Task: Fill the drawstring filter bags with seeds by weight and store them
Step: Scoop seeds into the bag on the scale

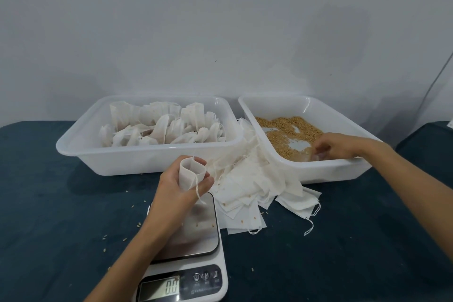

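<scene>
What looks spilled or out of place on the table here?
Loose seeds lie scattered on the dark cloth left of the scale, a few sit on its steel plate, and some lie on the pile of empty bags. The pile itself is untidy, strings trailing.

Counter (61, 203): was dark teal, plain, flecked with a few pale stray seeds.
Left tray (147, 159): was translucent white.
Right tray (331, 171): was the same milky white.
Seeds (284, 135): were golden tan.
Filled bags (161, 127): were off-white.
Empty bags (250, 189): were white (strings white too).
Held bag (190, 174): was white.
Scale (186, 274): had a white body, silvery steel plate, dark panel, greyish-green display.
Wall (220, 19): was pale grey.
</scene>
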